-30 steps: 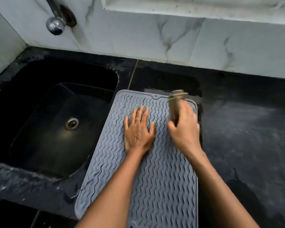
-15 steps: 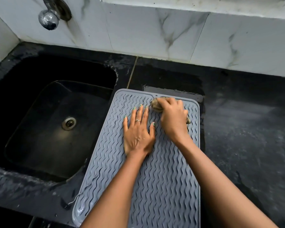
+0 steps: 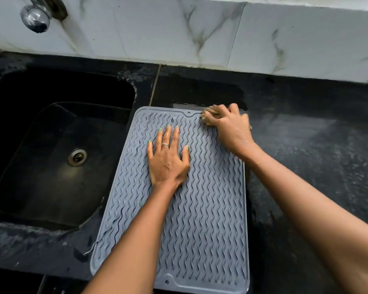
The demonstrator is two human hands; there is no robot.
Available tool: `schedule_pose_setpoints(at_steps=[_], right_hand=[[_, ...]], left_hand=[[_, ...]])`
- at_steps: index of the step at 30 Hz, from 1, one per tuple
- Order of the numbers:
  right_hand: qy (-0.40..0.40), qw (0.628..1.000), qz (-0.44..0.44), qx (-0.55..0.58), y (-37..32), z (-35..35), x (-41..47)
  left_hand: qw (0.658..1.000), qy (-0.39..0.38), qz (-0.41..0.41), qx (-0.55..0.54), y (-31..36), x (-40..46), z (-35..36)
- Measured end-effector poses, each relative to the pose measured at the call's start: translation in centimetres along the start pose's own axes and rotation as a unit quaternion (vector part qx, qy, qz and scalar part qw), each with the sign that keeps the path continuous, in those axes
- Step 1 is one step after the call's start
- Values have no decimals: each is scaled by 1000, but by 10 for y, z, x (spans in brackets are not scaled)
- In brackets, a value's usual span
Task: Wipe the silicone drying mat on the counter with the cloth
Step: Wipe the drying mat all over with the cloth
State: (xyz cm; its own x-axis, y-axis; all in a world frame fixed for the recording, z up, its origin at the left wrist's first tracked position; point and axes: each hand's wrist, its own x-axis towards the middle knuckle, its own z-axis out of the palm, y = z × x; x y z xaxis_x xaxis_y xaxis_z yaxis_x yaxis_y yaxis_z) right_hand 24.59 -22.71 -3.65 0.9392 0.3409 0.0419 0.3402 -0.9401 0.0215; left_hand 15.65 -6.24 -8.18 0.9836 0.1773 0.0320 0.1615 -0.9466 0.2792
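A grey silicone drying mat with wavy ridges lies on the black counter, its long side running away from me. My left hand rests flat on the mat's upper middle, fingers spread, a ring on one finger. My right hand is closed over a bunched brownish cloth and presses it on the mat's far right corner. Only a small part of the cloth shows past the fingers.
A black sink with a metal drain lies just left of the mat. A chrome tap sticks out of the marble-tiled wall. Dark, wet-looking counter stretches to the right.
My right hand came down with the cloth onto the mat's far end, then slid right to the far right corner. The left hand stayed flat in place.
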Motion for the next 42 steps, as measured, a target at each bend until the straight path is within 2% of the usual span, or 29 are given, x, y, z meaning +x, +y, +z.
schedule_pose_setpoints(at_steps=[6,9,11,14,18,23,27,29,31,33,35,37,39,42], right_hand=[[0,998,57,2,17,-6,-5],[62,992,94,50,-1,-14,6],[88,990,64,90,-28,-16,7],[41,995,-27,92,-60,-2,2],[18,997,-40,68,-29,-1,3],[33,993,81,81,47,-5,-22],[15,990,112,80,46,-13,-19],[50,986,111,114,25,-21,-8],[67,984,80,143,0,-23,-2],[33,992,14,123,-21,-15,-5],[1,996,-22,90,-21,-7,-13],[8,996,8,92,1,-5,-18],[14,992,76,99,31,-6,-28],[-29,989,132,64,59,-11,-38]], left_hand=[[1000,7,2,-9,1,0,0],[1000,15,0,-5,1,2,1],[1000,15,0,0,1,2,2],[1000,15,0,10,0,0,1],[1000,21,-1,-10,1,0,0],[999,26,-1,-23,1,0,1],[1000,24,-5,-16,1,0,2],[999,27,27,-10,2,1,0],[994,8,112,-8,3,5,-3],[986,-35,166,3,2,9,-3],[984,-55,168,9,1,12,-1],[985,-50,166,8,0,13,0],[985,-47,169,4,0,11,0],[985,-51,165,3,0,12,1]])
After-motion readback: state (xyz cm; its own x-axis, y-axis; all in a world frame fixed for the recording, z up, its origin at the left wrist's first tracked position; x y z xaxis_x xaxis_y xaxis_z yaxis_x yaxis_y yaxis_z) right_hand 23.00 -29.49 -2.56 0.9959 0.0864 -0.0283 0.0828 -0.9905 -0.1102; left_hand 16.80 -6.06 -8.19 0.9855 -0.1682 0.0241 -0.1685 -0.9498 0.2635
